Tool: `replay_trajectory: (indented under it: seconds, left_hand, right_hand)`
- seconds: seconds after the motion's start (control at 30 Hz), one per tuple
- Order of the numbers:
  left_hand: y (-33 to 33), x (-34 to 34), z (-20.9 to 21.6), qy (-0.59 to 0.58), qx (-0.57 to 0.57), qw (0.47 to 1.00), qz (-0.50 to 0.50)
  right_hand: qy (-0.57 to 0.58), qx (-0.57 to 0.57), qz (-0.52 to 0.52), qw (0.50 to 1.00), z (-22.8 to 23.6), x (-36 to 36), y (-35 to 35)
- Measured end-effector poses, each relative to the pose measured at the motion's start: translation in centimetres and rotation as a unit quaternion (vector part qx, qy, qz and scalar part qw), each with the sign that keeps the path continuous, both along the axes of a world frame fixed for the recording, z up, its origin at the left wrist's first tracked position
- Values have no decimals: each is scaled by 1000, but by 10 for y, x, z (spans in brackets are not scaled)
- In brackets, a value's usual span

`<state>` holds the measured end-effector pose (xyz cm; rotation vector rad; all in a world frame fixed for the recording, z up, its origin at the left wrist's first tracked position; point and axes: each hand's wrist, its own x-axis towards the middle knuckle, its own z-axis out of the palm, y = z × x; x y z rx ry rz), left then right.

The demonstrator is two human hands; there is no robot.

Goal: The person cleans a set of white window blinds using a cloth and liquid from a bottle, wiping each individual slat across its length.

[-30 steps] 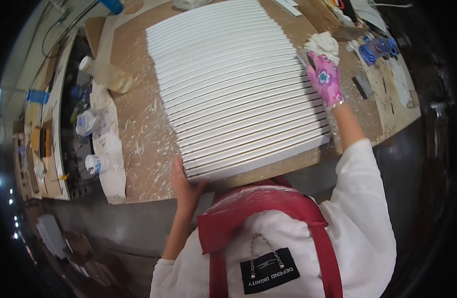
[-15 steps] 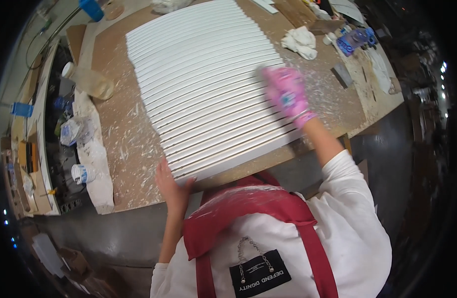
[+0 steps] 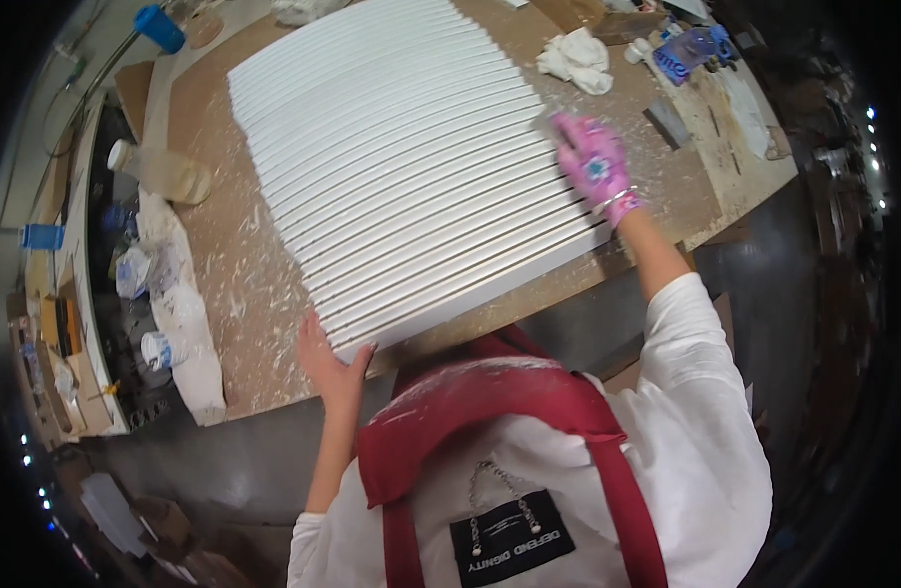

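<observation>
A row of long white slats point(image 3: 411, 176) lies side by side on the worktable, with narrow dark gaps between them. My bare left hand point(image 3: 333, 365) braces the near left corner, fingers stretched along the left side and thumb apart on the front face. At the right ends of the slats is my right hand point(image 3: 597, 167), in a pink patterned glove. Its fingers are bent over a small greyish piece, mostly hidden and too blurred to name.
Beyond the right hand lie a crumpled white cloth point(image 3: 578, 61), a grey block point(image 3: 669, 125) and a blue-purple bottle point(image 3: 687, 54). On the left are a jar of yellowish liquid point(image 3: 166, 173), a white tub point(image 3: 162, 350) and a blue cup point(image 3: 159, 29). White flecks cover the brown tabletop point(image 3: 244, 265).
My right hand has swept rightward over the slats to their right ends. My left hand stays at the near left corner. The whole view has shifted slightly.
</observation>
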<state>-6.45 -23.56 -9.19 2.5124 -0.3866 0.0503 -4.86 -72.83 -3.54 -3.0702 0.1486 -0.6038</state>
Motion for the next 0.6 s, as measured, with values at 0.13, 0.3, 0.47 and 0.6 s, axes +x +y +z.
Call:
replay_trajectory:
  seconds: [0.13,0.3,0.47,0.6]
  left_hand:
    - [-3,6,2,-36,23,999,0]
    - [-6,5,3,-35,21,999,-6]
    - [0,0,2,-41,1,999,5]
    - [-14,3,8,22,-11,1000,-7]
  right_hand:
    - [-13,29,-56,998,17,23,26]
    - [-70,131,326,934,15,37,266]
    - [163,234,128,950,20,46,201]
    - [-17,-17,60,998,6,26,113]
